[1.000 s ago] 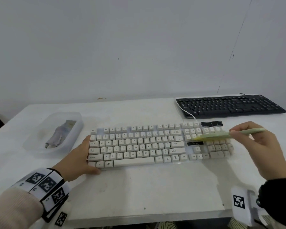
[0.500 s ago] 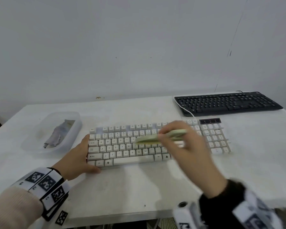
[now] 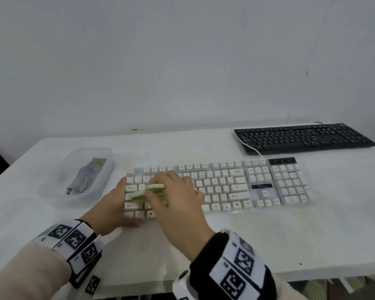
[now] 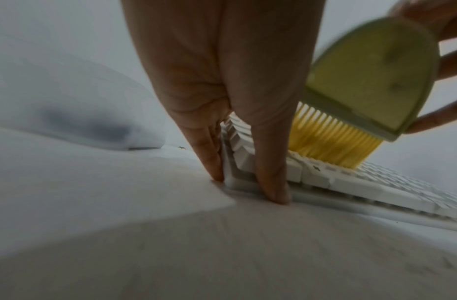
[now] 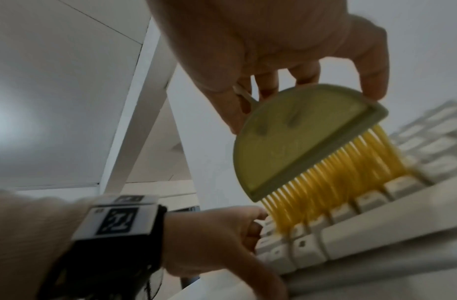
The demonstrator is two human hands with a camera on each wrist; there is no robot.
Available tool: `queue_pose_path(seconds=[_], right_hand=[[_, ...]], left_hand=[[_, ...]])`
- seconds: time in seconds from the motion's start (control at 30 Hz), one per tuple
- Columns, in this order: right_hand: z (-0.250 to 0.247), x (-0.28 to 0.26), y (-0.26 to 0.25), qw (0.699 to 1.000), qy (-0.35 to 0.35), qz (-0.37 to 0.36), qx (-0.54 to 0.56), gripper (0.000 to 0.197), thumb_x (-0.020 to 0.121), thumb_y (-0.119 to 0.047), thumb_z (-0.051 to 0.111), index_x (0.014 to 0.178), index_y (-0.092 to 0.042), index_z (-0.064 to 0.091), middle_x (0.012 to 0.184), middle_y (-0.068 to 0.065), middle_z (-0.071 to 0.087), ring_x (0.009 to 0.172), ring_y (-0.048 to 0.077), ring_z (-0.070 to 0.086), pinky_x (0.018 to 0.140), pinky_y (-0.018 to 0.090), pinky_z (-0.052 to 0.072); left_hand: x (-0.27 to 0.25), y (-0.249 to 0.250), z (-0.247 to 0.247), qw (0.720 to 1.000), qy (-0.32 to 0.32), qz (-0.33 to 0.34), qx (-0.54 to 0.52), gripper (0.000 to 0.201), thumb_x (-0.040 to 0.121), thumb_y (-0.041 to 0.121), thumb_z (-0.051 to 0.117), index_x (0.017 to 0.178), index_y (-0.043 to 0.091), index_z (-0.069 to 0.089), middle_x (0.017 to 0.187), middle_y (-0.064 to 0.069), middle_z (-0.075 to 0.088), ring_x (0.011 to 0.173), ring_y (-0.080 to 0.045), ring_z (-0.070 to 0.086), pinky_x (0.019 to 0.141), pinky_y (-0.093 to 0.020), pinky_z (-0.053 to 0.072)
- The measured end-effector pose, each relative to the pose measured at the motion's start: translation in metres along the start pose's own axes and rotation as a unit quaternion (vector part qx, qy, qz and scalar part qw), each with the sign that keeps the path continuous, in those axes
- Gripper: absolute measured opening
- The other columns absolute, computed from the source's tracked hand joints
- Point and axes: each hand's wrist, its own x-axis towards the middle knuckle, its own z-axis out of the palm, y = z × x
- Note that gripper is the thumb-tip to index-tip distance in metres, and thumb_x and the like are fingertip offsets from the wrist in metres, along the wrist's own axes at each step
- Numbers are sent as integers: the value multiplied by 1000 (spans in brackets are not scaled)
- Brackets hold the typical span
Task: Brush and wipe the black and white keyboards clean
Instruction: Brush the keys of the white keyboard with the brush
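Note:
The white keyboard [image 3: 236, 187] lies across the middle of the white table [image 3: 268, 239]. My right hand [image 3: 178, 198] grips a pale green brush [image 3: 148, 191] with yellow bristles over the keyboard's left end. In the right wrist view the brush [image 5: 306, 142] has its bristles down on the white keyboard [image 5: 376, 213]. My left hand [image 3: 115, 204] braces the keyboard's left corner: straight fingers lie along the side and the thumb along the front edge, as the left hand [image 4: 222, 71] shows close up. The black keyboard [image 3: 303, 137] sits untouched at the back right.
A clear plastic tray [image 3: 52, 191] holding a crumpled grey cloth [image 3: 85, 176] stands left of the white keyboard. A white cable [image 3: 250, 147] runs from the white keyboard past the black one. The table's front edge is close under my wrists, and a wall stands behind.
My right hand has swept the brush from the right end of the white keyboard across to its left end. The left hand has stayed at the left corner.

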Motion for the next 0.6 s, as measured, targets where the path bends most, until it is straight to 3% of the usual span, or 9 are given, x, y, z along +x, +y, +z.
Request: queue_pose_path(seconds=[0.13, 0.27, 0.4, 0.6], right_hand=[[-13, -2, 12, 1000, 22, 7, 4, 15, 96, -35, 44, 107, -32, 54, 112, -16, 48, 108, 13, 37, 94, 41, 28], [-10, -3, -3, 999, 16, -25, 36, 13, 96, -35, 45, 105, -31, 55, 111, -14, 50, 107, 13, 37, 91, 38, 27], [-6, -2, 4, 1000, -2, -12, 24, 15, 96, -34, 45, 106, -30, 56, 112, -15, 50, 107, 13, 38, 91, 38, 28], [-27, 0, 23, 998, 60, -1, 32, 6, 94, -29, 50, 91, -31, 55, 98, -15, 51, 102, 12, 43, 94, 40, 34]], left_hand=[[0, -2, 0, 1000, -7, -9, 18, 102, 49, 16, 90, 131, 32, 31, 113, 10, 60, 102, -9, 61, 86, -35, 54], [1, -3, 0, 1000, -1, 3, 15, 102, 49, 18, 91, 133, 31, 33, 115, 12, 57, 104, -8, 59, 86, -33, 53], [1, -2, 1, 1000, 2, 3, 16, 100, 51, 14, 91, 131, 30, 33, 114, 10, 59, 102, -8, 60, 84, -32, 53], [1, -4, 0, 1000, -7, -4, 17, 98, 50, 14, 90, 124, 42, 31, 114, 12, 59, 103, -7, 60, 87, -29, 51]])
